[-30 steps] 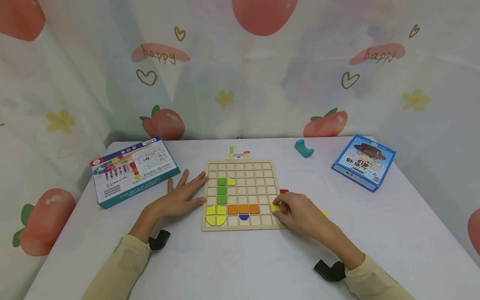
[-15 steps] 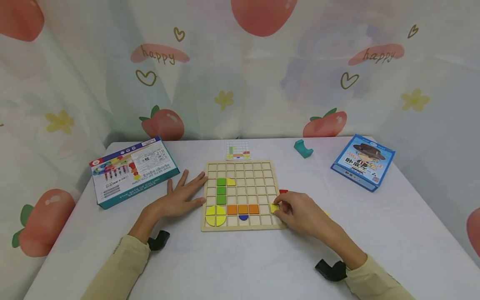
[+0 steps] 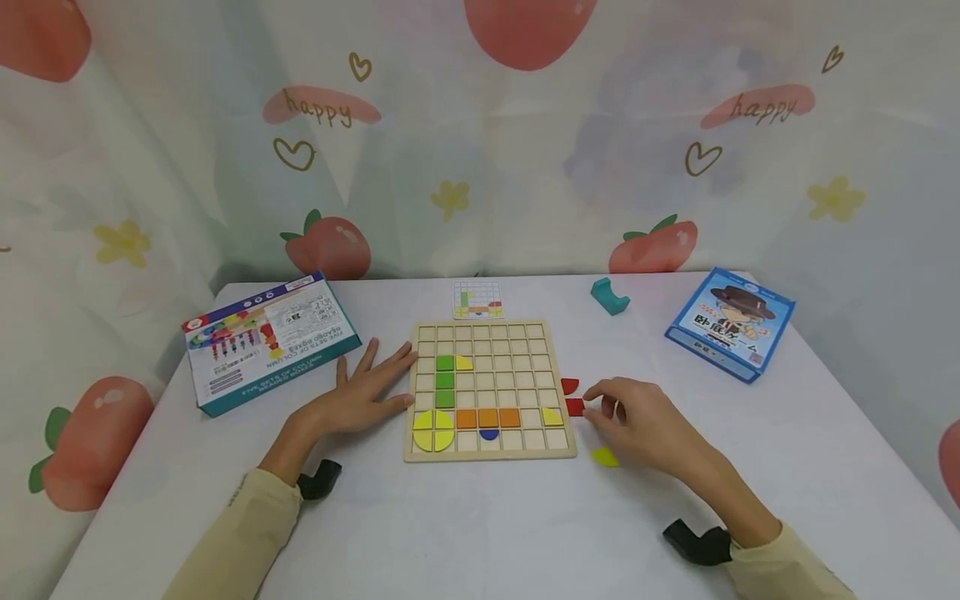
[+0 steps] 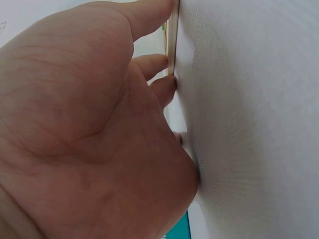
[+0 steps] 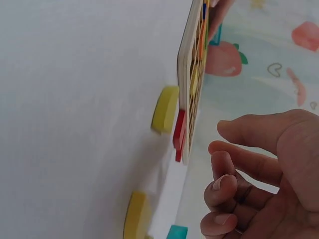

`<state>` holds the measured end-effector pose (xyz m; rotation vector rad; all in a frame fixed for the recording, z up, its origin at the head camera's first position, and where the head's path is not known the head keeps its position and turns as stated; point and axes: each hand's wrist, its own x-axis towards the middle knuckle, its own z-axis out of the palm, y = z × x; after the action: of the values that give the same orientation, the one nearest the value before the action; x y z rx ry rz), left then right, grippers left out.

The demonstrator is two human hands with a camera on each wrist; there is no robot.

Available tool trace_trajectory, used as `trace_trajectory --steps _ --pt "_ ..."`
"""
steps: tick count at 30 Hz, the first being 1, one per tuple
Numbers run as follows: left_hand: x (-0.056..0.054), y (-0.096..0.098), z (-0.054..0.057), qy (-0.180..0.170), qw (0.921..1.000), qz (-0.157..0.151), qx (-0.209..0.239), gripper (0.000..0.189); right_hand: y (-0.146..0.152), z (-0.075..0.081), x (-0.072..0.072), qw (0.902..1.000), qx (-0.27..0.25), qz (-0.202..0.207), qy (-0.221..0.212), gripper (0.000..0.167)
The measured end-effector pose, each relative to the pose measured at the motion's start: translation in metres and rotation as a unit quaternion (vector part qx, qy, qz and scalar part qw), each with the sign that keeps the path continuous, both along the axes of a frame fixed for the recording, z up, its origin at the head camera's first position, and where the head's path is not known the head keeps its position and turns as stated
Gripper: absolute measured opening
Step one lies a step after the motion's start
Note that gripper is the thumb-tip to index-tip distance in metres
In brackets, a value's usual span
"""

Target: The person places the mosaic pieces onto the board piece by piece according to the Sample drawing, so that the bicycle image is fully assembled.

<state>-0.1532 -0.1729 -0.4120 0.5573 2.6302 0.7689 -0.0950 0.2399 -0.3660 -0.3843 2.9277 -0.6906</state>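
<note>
A wooden grid board (image 3: 491, 455) lies on the table, holding green and orange squares, a yellow circle of quarter pieces and a blue half-round piece. My left hand (image 3: 360, 402) lies with spread fingers, its tips at the board's left edge. To the board's right, my right hand (image 3: 648, 425) hovers with thumb and index finger parted and nothing between them. Its fingertips are close to a red square (image 3: 574, 407); a red curved piece (image 3: 570, 386) lies just behind. A yellow quarter piece (image 3: 552, 417) sits in the right column. Another yellow piece (image 3: 604, 457) lies under the right hand.
A small pattern card (image 3: 477, 300) lies behind the board. Farther right are a teal curved block (image 3: 610, 297) and a blue box (image 3: 730, 325). A white and teal box (image 3: 270, 343) stands left of the left hand. A patterned curtain (image 3: 480, 167) hangs behind.
My right hand has let go of the yellow quarter piece in the board's right column and moved right, off the board, uncovering the red square. My left hand has stayed put.
</note>
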Motion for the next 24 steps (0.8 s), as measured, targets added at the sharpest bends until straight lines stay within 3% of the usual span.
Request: trace_trajectory --steps 14,24 --pt "-0.001 0.0 -0.001 0.002 1.0 0.001 -0.002 0.076 0.044 0.005 0.008 0.999 0.014 -0.023 0.036 0.024" --pt "0.0 0.001 0.0 0.005 1.0 -0.001 -0.003 0.075 0.066 -0.004 0.013 0.9985 0.029 -0.043 0.018 0.025"
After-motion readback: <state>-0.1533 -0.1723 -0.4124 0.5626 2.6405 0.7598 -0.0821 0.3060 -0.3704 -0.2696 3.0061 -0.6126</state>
